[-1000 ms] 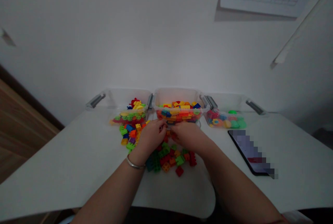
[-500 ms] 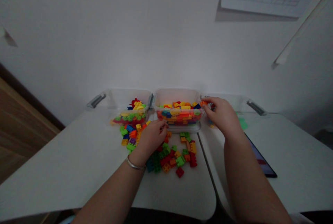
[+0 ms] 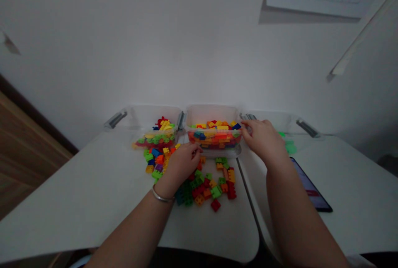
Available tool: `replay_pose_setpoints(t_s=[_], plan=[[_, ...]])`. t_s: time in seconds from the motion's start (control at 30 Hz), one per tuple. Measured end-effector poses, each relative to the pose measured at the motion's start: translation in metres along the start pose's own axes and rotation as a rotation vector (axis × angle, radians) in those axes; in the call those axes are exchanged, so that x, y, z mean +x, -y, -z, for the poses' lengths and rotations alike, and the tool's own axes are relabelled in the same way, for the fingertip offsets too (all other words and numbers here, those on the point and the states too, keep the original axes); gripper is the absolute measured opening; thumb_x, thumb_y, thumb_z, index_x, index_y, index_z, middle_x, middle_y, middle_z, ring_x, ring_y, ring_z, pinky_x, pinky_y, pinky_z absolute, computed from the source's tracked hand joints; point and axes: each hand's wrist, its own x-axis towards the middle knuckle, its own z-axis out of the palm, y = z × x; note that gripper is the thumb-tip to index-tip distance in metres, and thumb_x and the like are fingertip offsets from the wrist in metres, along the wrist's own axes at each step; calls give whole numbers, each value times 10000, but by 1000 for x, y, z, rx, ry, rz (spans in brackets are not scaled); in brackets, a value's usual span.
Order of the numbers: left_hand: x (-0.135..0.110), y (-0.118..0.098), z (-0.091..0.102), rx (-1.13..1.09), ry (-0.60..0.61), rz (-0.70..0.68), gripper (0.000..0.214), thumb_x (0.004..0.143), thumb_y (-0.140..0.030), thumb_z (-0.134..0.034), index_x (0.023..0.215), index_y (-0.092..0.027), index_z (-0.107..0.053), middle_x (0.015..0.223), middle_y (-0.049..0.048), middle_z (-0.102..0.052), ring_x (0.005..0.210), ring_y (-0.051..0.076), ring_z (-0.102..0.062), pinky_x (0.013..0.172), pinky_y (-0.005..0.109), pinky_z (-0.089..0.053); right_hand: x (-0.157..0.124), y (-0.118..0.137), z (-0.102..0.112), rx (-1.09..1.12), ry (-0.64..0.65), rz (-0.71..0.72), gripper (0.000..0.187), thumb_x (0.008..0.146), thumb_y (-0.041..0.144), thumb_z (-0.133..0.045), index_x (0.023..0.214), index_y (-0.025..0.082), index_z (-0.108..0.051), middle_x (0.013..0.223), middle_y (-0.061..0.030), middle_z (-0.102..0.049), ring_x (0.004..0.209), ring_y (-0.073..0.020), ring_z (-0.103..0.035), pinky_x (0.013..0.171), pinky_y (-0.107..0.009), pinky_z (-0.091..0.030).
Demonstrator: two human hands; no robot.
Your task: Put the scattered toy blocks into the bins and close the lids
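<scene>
My left hand (image 3: 183, 164) rests among loose plastic building bricks (image 3: 205, 187) just in front of the middle box, its fingers curled and pointing toward that box. Whether it holds a brick is hidden. A silver bangle (image 3: 161, 196) circles that wrist. My right hand (image 3: 263, 139) sits at the right rim of the clear plastic middle box (image 3: 211, 114), with its fingers spread over the edge and no brick showing in them. That box holds mostly orange, yellow and red bricks (image 3: 214, 137).
Clear boxes stand on either side of the middle one: the left box (image 3: 152, 116) holds red, yellow and green pieces, and the right box (image 3: 270, 116) is partly behind my right hand. A dark phone (image 3: 311, 187) lies on the white table (image 3: 93, 205), right of a seam.
The orange brick pinched in my right fingers no longer shows, and those fingers have opened at the box rim. My left hand has barely moved.
</scene>
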Motion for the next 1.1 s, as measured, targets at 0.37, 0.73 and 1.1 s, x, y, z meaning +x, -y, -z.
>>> replay_pose_setpoints(t_s=[0.37, 0.73, 1.1], plan=[[1, 1, -2, 5, 1, -6, 214, 882, -222, -473, 898, -217, -686, 991, 54, -725, 936, 207, -657, 847, 332, -512, -16, 28, 11, 134, 427, 165, 200, 849, 279, -571, 915, 278, -760, 907, -39, -761, 829, -216, -698, 690, -307, -494], [1, 0, 0, 8, 15, 4, 214, 887, -220, -471, 898, -212, -685, 991, 58, -725, 952, 214, -658, 858, 339, -507, -13, 49, -34, -104, 558, 163, 301, 851, 124, -481, 979, 144, -753, 965, -184, -746, 923, -307, -721, 756, -413, -561], [2, 0, -2, 4, 28, -1, 205, 883, -213, -477, 894, -208, -681, 975, 57, -722, 941, 205, -656, 847, 317, -499, -14, 57, -43, -102, 557, 203, 226, 833, 185, -599, 994, 123, -745, 987, -188, -742, 956, -303, -713, 770, -368, -559]])
